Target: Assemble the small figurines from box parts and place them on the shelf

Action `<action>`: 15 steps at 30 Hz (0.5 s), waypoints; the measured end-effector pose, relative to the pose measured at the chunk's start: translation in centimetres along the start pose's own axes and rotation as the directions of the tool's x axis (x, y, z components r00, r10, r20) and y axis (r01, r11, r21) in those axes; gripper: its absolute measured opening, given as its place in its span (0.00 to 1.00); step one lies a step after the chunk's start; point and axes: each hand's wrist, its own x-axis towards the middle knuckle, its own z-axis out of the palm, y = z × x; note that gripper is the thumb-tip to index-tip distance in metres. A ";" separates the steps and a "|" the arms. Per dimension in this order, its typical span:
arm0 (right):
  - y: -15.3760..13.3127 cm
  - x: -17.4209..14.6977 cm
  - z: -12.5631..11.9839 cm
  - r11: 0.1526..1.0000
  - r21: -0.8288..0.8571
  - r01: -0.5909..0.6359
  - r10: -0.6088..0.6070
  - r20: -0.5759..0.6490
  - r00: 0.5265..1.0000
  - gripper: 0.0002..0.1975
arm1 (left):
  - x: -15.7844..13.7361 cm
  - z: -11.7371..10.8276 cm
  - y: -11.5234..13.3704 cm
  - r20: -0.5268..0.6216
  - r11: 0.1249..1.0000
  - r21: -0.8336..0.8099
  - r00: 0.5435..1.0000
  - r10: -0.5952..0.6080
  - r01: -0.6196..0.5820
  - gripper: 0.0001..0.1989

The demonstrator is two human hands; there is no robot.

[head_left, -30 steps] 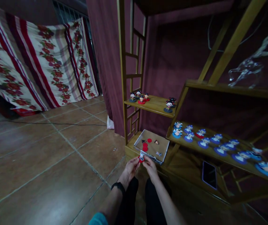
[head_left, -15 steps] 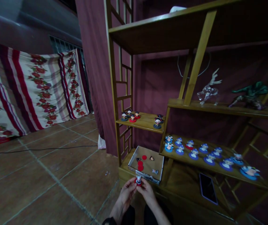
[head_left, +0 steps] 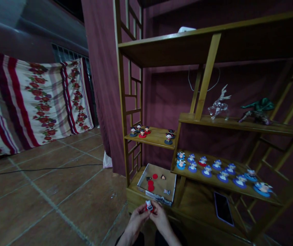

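A small white and dark figurine (head_left: 149,205) on a red round base is held upright between my two hands, in front of the shelf unit. My left hand (head_left: 137,218) grips the base's left side with thumb and fingers. From the right, my right hand (head_left: 159,216) pinches the same base. Just beyond them lies a shallow cardboard box (head_left: 142,173) with several red discs (head_left: 150,186), a dark piece (head_left: 148,178), a small brown-haired figure (head_left: 163,177) and a white-and-dark figure (head_left: 167,192) inside.
Several figurines on dark and red bases stand on the small left shelf (head_left: 156,136). Several blue and purple ones line the lower right shelf (head_left: 200,176). A phone (head_left: 223,208) lies below. A clear deer ornament (head_left: 219,104) and a green figure (head_left: 259,108) stand above.
My view has tilted up and turned slightly right, so the shelves sit lower and further left in the picture. Both hands keep hold of the figurine, which stays near the box's front edge.
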 end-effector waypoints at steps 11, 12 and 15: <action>-0.6 -0.7 0.4 0.984 -0.175 0.010 -0.002 0.046 0.999 0.25 | -0.8 0.9 1.8 0.015 0.997 0.079 1.000 -0.017 0.016 0.18; -0.8 -0.7 0.5 0.987 -0.161 0.001 0.008 0.053 0.999 0.25 | -0.8 1.0 2.2 0.010 0.994 0.112 1.000 -0.015 0.013 0.18; -1.4 -0.6 0.6 0.993 -0.118 -0.009 0.019 0.086 0.996 0.28 | -1.0 1.4 3.8 -0.040 0.975 0.222 0.999 -0.012 0.020 0.19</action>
